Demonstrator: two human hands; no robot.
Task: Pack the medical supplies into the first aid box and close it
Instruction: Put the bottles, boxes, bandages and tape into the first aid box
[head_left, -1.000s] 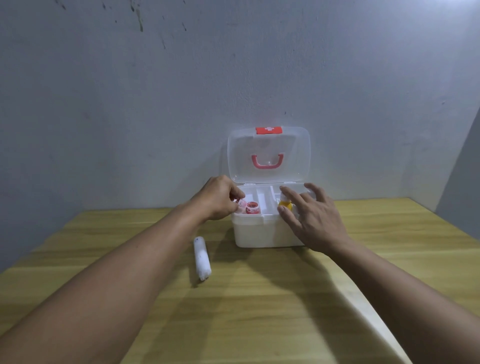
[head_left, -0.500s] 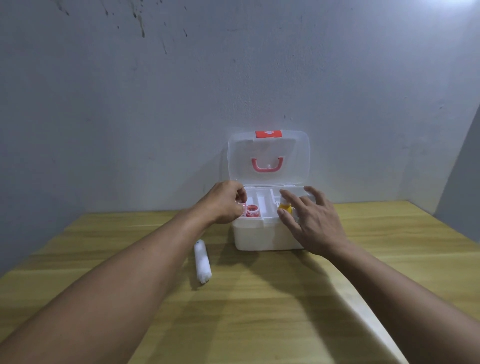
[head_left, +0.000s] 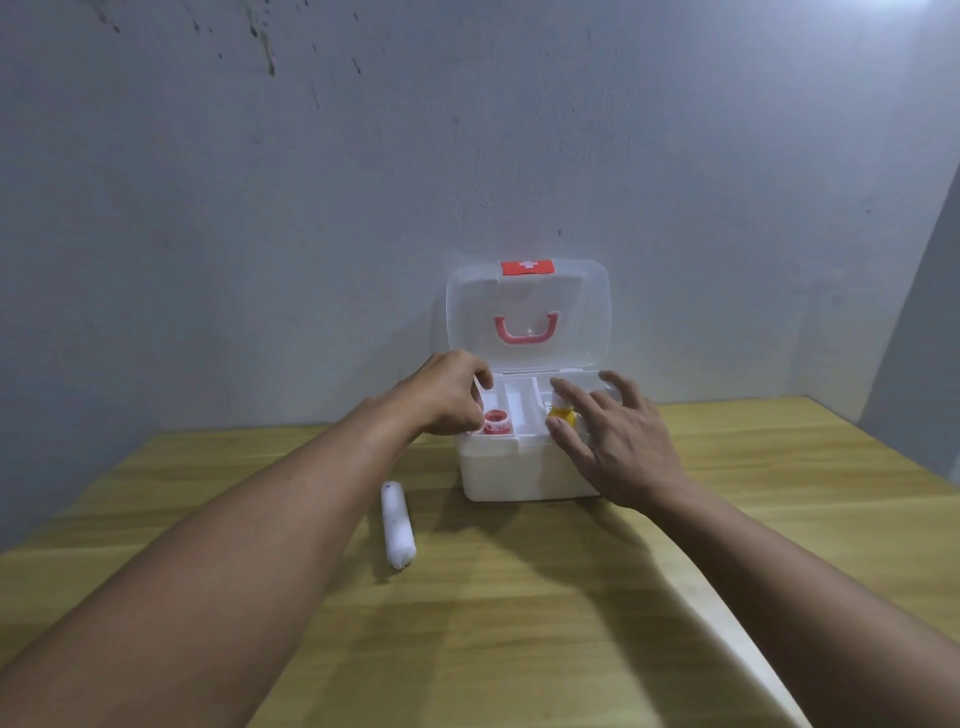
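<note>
Dim, cool light w/ a bright patch at top right corner; source seems above and right. Soft shadows fall toward the viewer on the tabletop (head_left: 519, 623), under both forearms and in front of the first aid box (head_left: 519, 473). Clear lid (head_left: 527, 317) shows faint glare. Wide-angle bend at edges; forearms stretched. Focus fairly soft overall, slight noise on wall (head_left: 260, 208).
</note>
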